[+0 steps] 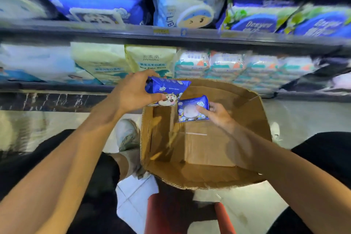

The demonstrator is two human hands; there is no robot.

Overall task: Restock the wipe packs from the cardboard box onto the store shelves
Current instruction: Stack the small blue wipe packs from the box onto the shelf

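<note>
An open cardboard box stands on the floor between my knees, its bottom bare. My left hand grips a blue wipe pack with a panda picture, held over the box's far left corner. My right hand holds a second, smaller-looking blue wipe pack inside the box opening near its far wall. The two packs almost touch. Beyond the box runs the lower store shelf and above it the upper shelf, both filled with wipe packs.
On the lower shelf stand cream baby wipe bags and stacked white-and-teal packs. The upper shelf holds blue bags and green-blue packs. My shoe rests left of the box; a red stool is under me.
</note>
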